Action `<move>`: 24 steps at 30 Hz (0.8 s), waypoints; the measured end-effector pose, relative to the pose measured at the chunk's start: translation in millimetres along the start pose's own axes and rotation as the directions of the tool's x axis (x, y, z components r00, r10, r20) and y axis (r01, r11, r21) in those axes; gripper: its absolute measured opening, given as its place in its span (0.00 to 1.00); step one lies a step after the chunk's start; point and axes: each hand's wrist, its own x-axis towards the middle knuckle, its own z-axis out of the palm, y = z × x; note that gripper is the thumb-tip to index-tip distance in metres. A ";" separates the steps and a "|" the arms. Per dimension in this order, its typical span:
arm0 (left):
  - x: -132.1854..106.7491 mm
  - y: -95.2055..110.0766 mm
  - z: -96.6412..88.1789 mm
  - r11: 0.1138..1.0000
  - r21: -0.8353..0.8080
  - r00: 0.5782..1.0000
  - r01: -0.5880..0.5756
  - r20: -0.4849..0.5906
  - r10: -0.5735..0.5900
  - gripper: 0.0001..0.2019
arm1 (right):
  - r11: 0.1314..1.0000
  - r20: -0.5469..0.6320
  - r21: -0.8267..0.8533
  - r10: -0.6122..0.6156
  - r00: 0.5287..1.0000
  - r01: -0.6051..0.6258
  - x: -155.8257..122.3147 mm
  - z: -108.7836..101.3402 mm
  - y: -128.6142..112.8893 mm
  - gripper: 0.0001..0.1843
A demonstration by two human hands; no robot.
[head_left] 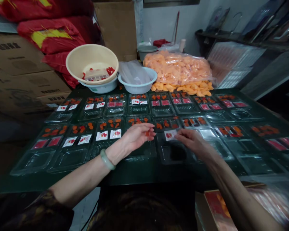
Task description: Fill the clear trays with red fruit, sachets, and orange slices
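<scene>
My right hand point(191, 139) pinches the edge of a small white sachet point(170, 135) with a red print, just over a clear plastic tray point(165, 154). My left hand point(138, 136), below a jade-green bangle, hovers over the neighbouring tray with its fingers stretched out. Something small and orange-red shows between its thumb and fingers; whether it is held or lies behind them I cannot tell. Clear trays stand in two rows, with orange-red pieces point(110, 123) in their far compartments. Several hold a pair of white sachets point(101, 135) or pink-red packets point(55, 141) in the middle.
Along the table's back stand a cream basin point(91, 53), a pale blue basin point(137, 86) holding clear plastic, and a big bag of orange pieces point(178, 67). Stacked cartons point(19, 70) and red sacks point(60, 33) fill the left. An open box point(212, 208) sits below, front right.
</scene>
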 end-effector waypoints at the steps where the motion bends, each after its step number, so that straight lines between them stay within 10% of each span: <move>1: -2.2 2.1 -3.7 1.000 -0.030 1.000 0.003 0.013 -0.002 0.10 | 0.999 0.018 -0.051 -0.006 1.000 0.007 4.8 1.8 1.0 0.16; 11: -13.6 2.4 -26.2 0.992 -0.023 0.981 -0.125 0.147 0.127 0.11 | 0.739 -0.113 -0.673 -0.041 0.993 -0.046 26.6 24.1 0.6 0.12; 17: -18.3 10.1 -37.0 0.999 0.004 0.993 -0.049 0.109 0.048 0.07 | 0.998 -0.200 0.055 0.053 0.978 -0.043 9.5 12.7 -2.8 0.18; 20: -17.6 8.7 -40.5 1.000 0.022 0.999 0.018 0.028 -0.019 0.04 | 0.835 0.005 0.510 0.235 0.972 -0.204 6.4 11.5 -12.6 0.19; 24: 0.8 17.0 -53.5 0.998 -0.058 0.989 -0.020 -0.149 0.011 0.11 | 0.533 0.384 0.703 0.274 0.882 -0.472 7.3 18.2 -21.8 0.21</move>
